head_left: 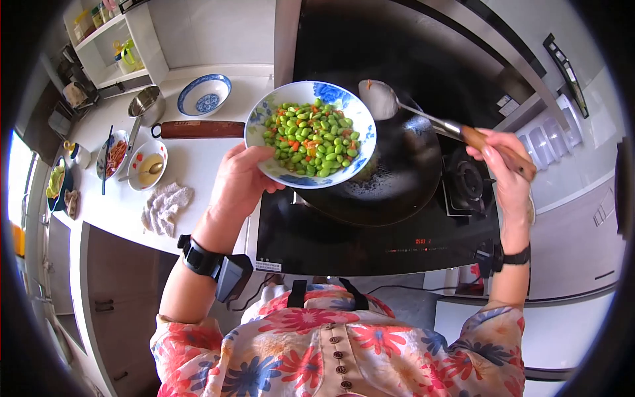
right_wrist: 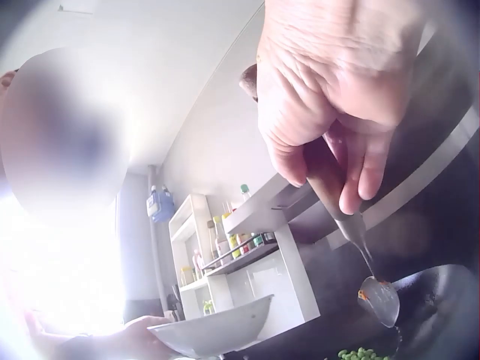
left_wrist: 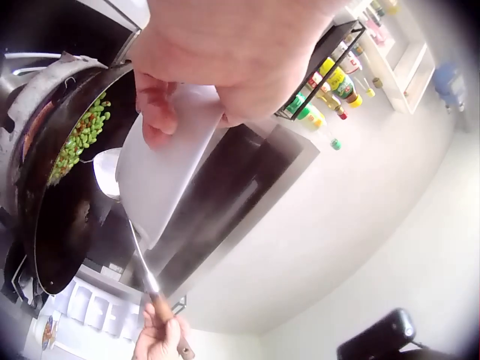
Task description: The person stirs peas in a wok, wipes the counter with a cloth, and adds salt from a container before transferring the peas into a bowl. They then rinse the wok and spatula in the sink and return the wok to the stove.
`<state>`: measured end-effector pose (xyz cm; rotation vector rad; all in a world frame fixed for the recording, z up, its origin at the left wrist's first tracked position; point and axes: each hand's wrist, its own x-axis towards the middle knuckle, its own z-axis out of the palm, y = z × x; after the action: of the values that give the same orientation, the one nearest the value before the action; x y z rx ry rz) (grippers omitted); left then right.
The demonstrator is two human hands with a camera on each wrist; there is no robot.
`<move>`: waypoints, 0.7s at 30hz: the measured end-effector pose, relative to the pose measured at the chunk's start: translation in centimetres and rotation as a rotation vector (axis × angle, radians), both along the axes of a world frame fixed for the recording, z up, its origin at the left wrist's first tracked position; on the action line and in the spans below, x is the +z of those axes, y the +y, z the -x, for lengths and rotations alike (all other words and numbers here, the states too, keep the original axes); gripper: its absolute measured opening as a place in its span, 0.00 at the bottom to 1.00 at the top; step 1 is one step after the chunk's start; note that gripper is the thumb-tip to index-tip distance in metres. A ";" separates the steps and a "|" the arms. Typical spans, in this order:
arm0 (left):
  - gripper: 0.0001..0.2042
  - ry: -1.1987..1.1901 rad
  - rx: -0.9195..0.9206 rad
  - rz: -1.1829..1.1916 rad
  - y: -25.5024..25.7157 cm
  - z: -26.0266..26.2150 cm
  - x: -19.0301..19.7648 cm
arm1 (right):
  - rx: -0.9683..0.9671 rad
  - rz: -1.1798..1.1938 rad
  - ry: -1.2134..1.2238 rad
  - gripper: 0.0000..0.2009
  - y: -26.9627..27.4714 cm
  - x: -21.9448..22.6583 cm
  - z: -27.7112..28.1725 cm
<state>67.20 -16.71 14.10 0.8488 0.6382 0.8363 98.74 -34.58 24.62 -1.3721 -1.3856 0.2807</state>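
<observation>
My left hand [head_left: 241, 173] grips the near left rim of a white bowl [head_left: 365, 126] with blue flowers. Green beans with orange bits [head_left: 314, 139] fill its middle, and it hangs over the left part of a black wok [head_left: 413, 182]. More green beans [left_wrist: 81, 139] show inside the wok in the left wrist view. In my right hand [head_left: 504, 169] is a wok spatula [head_left: 379, 99], its fingers round the wooden handle [right_wrist: 326, 176]. The spatula's metal head is beside the bowl's right rim, above the wok, with an orange bit stuck to it.
The wok's wooden handle [head_left: 202, 130] reaches left over the white counter [head_left: 112, 212]. There lie an empty blue-patterned bowl [head_left: 204, 95], a metal pot [head_left: 146, 102], a small bowl with a spoon [head_left: 147, 165] and a cloth [head_left: 167, 208]. A bare burner [head_left: 467, 178] is right of the wok.
</observation>
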 end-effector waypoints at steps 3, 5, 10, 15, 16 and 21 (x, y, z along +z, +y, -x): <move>0.12 0.024 0.066 0.013 -1.0 1.7 0.7 | 0.115 0.026 -0.138 0.05 3.1 0.1 0.1; 0.12 0.038 0.104 0.027 -1.7 2.6 0.9 | 0.190 0.079 -0.209 0.06 4.2 0.4 1.0; 0.12 0.103 0.182 0.044 -2.5 5.8 -0.1 | 0.360 0.220 -0.465 0.05 3.0 3.3 2.8; 0.16 0.119 0.220 0.005 -3.6 8.3 -0.9 | 0.128 0.201 -0.193 0.08 1.2 5.6 -1.7; 0.16 0.117 0.216 0.004 -3.5 9.1 -1.2 | 0.042 0.229 -0.138 0.09 1.1 6.5 -3.6; 0.18 0.095 0.282 0.061 -4.6 10.4 -1.6 | -0.155 0.331 0.177 0.11 -0.1 6.8 -11.5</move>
<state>56.80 -21.28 12.49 0.7559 0.8767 1.0295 110.28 -34.71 31.46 -1.6739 -1.1126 0.5329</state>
